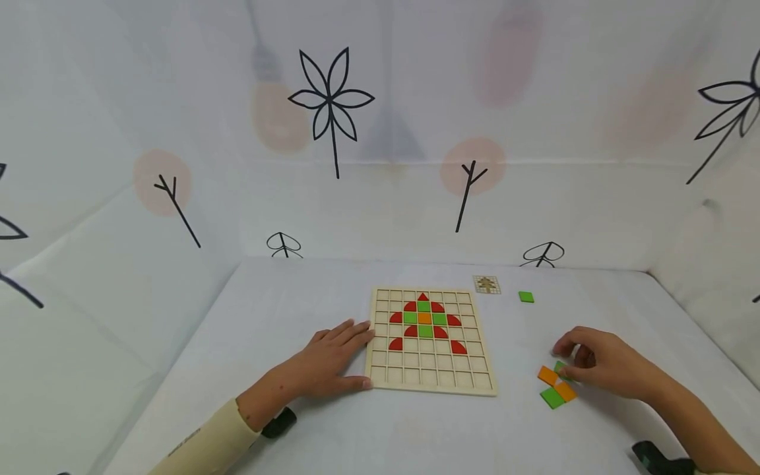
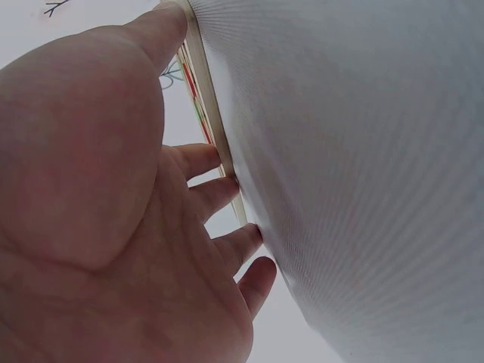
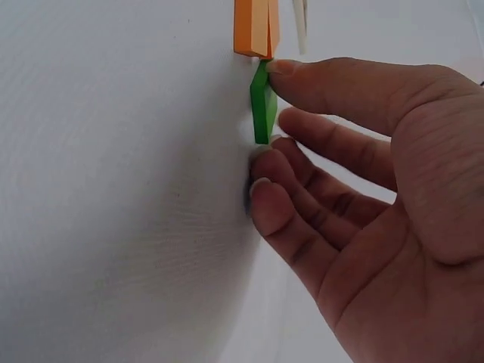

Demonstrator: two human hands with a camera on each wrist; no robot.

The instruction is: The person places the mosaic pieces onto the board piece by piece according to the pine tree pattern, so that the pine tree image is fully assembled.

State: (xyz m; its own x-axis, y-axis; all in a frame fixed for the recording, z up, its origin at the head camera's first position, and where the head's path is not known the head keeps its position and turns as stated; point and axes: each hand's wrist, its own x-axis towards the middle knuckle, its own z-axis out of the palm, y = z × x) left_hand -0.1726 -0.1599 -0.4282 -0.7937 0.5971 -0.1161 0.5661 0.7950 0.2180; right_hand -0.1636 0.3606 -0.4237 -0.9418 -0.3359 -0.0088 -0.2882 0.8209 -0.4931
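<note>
My left hand lies along the left edge of a wooden grid board, fingers spread. In the left wrist view its fingertips and thumb touch the board's side. Red, green and orange pieces form a pattern in the board's cells, with an orange square amid green ones. My right hand is beside a small group of tiles at the right. Its thumb touches a green tile, while the other fingers are loosely bent, seemingly apart from it. Orange tiles and another green tile lie next to it.
Behind the board's right corner lies a small pattern card. A lone green tile is to the card's right. White cloth covers the table, and printed fabric walls stand at the back and sides.
</note>
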